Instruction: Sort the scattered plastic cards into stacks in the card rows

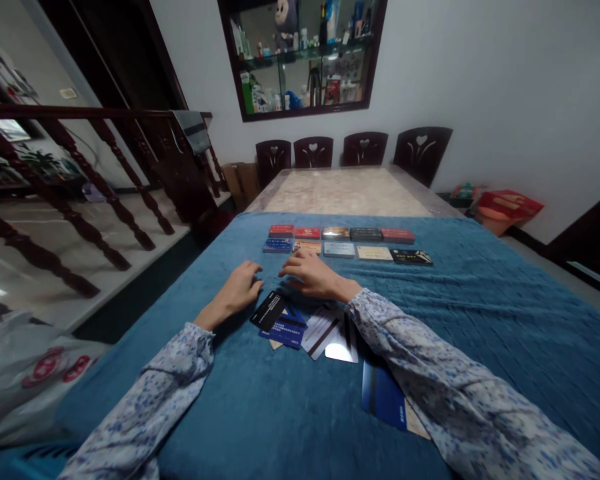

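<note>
My left hand rests on the blue cloth with its fingers loosely bent and apart, holding nothing that I can see. Beside it lies a black card, overlapping a dark blue card. My right hand hovers just before an orange card and partly covers it; its fingers point left, spread and without a visible card. Below the right wrist are a white striped card and a shiny silver card. A blue card is partly hidden under my right forearm.
Two rows of card stacks lie beyond my hands, including a red stack, a blue stack and a black stack. The blue cloth covers the near table. Chairs stand at the far end; a railing runs left.
</note>
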Demonstrator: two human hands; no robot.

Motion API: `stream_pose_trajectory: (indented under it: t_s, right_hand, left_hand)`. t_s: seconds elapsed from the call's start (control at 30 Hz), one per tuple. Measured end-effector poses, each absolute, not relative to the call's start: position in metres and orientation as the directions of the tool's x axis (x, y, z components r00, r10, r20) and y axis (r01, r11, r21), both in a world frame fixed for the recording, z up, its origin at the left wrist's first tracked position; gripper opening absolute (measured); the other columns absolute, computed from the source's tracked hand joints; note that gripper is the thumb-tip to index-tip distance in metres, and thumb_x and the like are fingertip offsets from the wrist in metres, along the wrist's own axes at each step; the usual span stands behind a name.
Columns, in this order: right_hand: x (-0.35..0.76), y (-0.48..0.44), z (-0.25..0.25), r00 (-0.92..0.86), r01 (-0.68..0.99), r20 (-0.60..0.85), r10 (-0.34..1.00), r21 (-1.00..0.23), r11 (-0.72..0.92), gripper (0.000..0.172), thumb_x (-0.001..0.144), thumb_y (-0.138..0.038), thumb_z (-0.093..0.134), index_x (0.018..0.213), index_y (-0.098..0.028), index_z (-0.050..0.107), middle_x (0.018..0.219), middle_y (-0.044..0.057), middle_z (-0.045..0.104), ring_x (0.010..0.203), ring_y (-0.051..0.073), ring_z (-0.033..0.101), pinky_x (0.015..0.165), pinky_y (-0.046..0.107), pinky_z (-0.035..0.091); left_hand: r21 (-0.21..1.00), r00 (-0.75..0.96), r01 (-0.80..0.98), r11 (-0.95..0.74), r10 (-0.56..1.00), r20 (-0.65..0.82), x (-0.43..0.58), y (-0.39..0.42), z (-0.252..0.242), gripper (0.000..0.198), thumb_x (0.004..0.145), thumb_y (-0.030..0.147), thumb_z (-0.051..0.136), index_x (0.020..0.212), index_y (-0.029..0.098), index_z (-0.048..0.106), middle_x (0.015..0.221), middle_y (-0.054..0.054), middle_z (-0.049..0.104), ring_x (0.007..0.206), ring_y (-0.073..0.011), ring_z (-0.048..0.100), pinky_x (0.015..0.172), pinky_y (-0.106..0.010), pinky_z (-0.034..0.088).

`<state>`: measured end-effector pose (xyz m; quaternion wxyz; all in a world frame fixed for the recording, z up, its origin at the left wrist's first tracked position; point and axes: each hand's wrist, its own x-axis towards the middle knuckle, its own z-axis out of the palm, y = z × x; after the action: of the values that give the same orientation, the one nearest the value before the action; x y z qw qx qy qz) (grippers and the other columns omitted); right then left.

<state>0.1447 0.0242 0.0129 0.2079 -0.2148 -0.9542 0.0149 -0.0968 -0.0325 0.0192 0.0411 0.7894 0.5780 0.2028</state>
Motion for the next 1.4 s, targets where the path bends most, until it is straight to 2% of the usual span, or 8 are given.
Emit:
stream_pose_trajectory:
  t_s: [0.3,0.47,0.6,0.77,0.9,1.1,1.27,1.4]
  right_hand:
    - [0.142,0.008,0.016,-0.884,0.363,0.246,0.398,-0.177,0.915,0.042,0.088,-0.021,0.071,0.130,-0.023,0.069,0.132,0.011,0.068,0.116,0.028,0.047,0.088,0.041,0.039]
    - [0.137,-0.002,0.015,-0.912,0.330,0.193,0.362,-0.180,0.927,0.055,0.085,-0.016,0.066,0.140,-0.022,0.064,0.145,0.013,0.062,0.124,0.032,0.045,0.094,0.047,0.041]
    - [0.136,-0.008,0.016,-0.937,0.278,0.155,0.314,-0.217,0.936,0.061,0.084,-0.013,0.062,0.144,-0.022,0.060,0.148,0.013,0.060,0.129,0.033,0.044,0.100,0.051,0.039]
    - [0.136,-0.010,0.017,-0.928,0.303,0.152,0.339,-0.219,0.927,0.052,0.086,-0.016,0.063,0.137,-0.024,0.065,0.146,0.009,0.063,0.127,0.032,0.047,0.099,0.049,0.038]
    - [0.136,-0.009,0.015,-0.928,0.304,0.156,0.337,-0.203,0.931,0.050,0.088,-0.019,0.064,0.137,-0.022,0.065,0.144,0.009,0.064,0.125,0.032,0.047,0.097,0.049,0.038]
    - [0.136,-0.002,0.009,-0.931,0.284,0.186,0.314,-0.171,0.943,0.046,0.092,-0.023,0.065,0.138,-0.023,0.065,0.139,0.011,0.067,0.118,0.030,0.049,0.092,0.044,0.040]
    - [0.138,0.005,0.006,-0.930,0.263,0.227,0.289,-0.139,0.955,0.035,0.095,-0.026,0.065,0.130,-0.022,0.070,0.132,0.010,0.071,0.116,0.027,0.051,0.089,0.040,0.041]
    - [0.138,0.008,0.005,-0.917,0.253,0.286,0.277,-0.118,0.960,0.026,0.098,-0.028,0.063,0.121,-0.022,0.074,0.120,0.011,0.075,0.110,0.025,0.053,0.085,0.037,0.041]
  left_hand:
    - [0.269,0.276,0.909,-0.318,0.944,0.181,-0.092,-0.058,0.036,0.019,0.087,0.026,0.059,0.098,0.015,0.070,0.096,-0.011,0.070,0.085,-0.0233,0.066,0.080,-0.035,0.052]
    - [0.186,0.333,0.924,-0.334,0.942,0.040,-0.081,-0.072,0.048,0.021,0.087,0.033,0.059,0.086,0.016,0.071,0.087,-0.009,0.071,0.078,-0.0221,0.064,0.071,-0.032,0.046]
    - [0.200,0.358,0.917,-0.345,0.933,-0.031,-0.073,-0.079,0.054,0.023,0.086,0.038,0.060,0.082,0.018,0.071,0.079,-0.007,0.071,0.070,-0.0203,0.062,0.066,-0.030,0.041]
    - [0.207,0.367,0.912,-0.354,0.930,-0.027,-0.072,-0.082,0.053,0.025,0.081,0.045,0.066,0.081,0.021,0.070,0.074,-0.006,0.070,0.067,-0.0225,0.062,0.062,-0.031,0.040]
    - [0.232,0.403,0.889,-0.396,0.915,0.017,-0.075,-0.083,0.048,0.029,0.076,0.050,0.073,0.087,0.023,0.069,0.078,-0.005,0.070,0.073,-0.0247,0.065,0.064,-0.032,0.043]
    - [0.157,0.410,0.903,-0.400,0.911,-0.035,-0.073,-0.083,0.046,0.036,0.079,0.052,0.069,0.096,0.021,0.065,0.090,-0.008,0.071,0.085,-0.0295,0.067,0.071,-0.034,0.046]
    - [0.120,0.390,0.917,-0.381,0.919,-0.059,-0.068,-0.084,0.050,0.027,0.080,0.044,0.064,0.092,0.020,0.063,0.088,-0.008,0.070,0.082,-0.0281,0.066,0.067,-0.033,0.043]
    - [0.197,0.369,0.915,-0.351,0.928,-0.061,-0.070,-0.082,0.051,0.026,0.079,0.041,0.062,0.092,0.019,0.063,0.083,-0.005,0.069,0.073,-0.0235,0.063,0.063,-0.031,0.040]
